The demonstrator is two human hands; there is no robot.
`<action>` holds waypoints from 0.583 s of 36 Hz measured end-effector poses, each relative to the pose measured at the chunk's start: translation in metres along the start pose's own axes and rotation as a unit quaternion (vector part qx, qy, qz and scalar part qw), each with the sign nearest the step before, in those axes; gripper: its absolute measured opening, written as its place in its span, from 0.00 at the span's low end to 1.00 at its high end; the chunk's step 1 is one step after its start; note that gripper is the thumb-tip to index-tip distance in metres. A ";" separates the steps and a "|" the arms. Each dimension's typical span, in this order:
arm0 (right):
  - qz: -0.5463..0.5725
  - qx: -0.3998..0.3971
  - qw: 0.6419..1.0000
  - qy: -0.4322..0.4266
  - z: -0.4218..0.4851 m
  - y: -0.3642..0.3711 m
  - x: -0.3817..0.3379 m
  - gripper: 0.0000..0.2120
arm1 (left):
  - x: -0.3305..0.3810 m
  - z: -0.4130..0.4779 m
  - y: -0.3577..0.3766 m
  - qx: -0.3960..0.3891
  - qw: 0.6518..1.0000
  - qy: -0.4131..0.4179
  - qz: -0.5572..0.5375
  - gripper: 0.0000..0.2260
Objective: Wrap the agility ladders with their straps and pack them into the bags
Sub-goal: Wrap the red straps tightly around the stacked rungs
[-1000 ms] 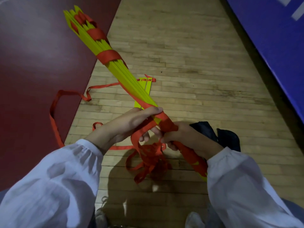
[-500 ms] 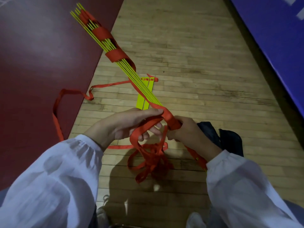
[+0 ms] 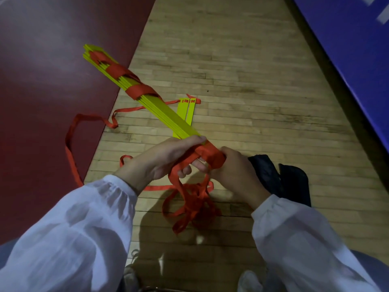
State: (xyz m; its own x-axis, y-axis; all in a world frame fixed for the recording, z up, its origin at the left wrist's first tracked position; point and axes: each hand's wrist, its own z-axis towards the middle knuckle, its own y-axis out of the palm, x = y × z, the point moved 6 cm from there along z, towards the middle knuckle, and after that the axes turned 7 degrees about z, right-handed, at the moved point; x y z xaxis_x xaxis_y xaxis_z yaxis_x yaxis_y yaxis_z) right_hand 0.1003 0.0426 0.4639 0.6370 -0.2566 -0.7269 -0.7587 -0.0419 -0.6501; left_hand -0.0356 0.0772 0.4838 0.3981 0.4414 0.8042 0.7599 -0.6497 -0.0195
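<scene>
I see the ladder [image 3: 168, 115] point up-left, away from the R hand [image 3: 235, 171], which grips its wrapped near end; L hand [image 3: 166, 159], just beyond, holds ladder w/ strap [image 3: 193, 203].

Yellow rungs [image 3: 166, 114], red strap [image 3: 190, 199], dark bag [image 3: 290, 182], white sleeves [image 3: 305, 239].
</scene>
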 end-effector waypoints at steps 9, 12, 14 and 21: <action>0.025 -0.045 0.999 0.008 -0.002 0.001 0.002 0.20 | -0.003 -0.001 -0.001 0.022 1.000 0.005 -0.004 0.15; 0.079 -0.098 0.992 0.014 -0.004 0.003 0.000 0.17 | -0.006 0.001 -0.003 0.026 1.000 -0.008 0.000 0.14; 0.118 -0.154 0.981 0.017 -0.007 0.004 -0.005 0.11 | -0.007 0.000 -0.002 0.019 1.000 -0.015 0.006 0.15; 0.152 -0.226 0.960 0.072 -0.005 -0.002 0.002 0.12 | -0.006 -0.005 0.005 -0.027 0.999 0.006 0.036 0.18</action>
State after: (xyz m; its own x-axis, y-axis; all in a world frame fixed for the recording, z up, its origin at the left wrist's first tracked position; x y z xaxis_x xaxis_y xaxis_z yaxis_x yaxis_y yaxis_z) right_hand 0.1025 0.0373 0.4648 0.3770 -0.4520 -0.8084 -0.9083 -0.3512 -0.2272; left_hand -0.0368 0.0687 0.4820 0.4452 0.3851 0.8083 0.7003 -0.7123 -0.0464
